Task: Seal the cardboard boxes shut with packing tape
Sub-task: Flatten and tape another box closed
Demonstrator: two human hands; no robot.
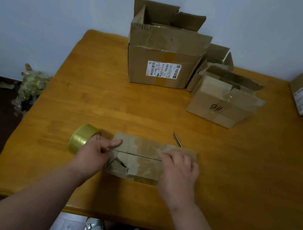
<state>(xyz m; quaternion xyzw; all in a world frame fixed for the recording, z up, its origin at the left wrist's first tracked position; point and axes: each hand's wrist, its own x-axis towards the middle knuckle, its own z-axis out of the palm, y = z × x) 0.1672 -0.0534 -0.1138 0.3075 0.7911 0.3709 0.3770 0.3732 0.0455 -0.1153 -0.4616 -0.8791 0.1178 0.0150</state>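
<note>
Wooden table (90, 88) against a pale wall. Near its front edge lies a small flat box (139, 153), flaps closed. Left hand (93, 151) grips a tape roll (81, 138), thumb extended onto the box's left end. Right hand (179, 168) presses down on the box's right end, fingers loosely bent.

I saw a small flat box (145, 154) lying near the front of the wooden table (109, 97), its two top flaps meeting in a seam. My left hand (93, 151) held a roll of yellowish tape (81, 138) at the box's left end, thumb lying on the top flap. My right hand (179, 170) rested on the right half, fingers bent. A knife blade (177, 139) showed just behind the box. Farther back stood a large open box (165, 56) and one marked 9# (221, 105).
</note>
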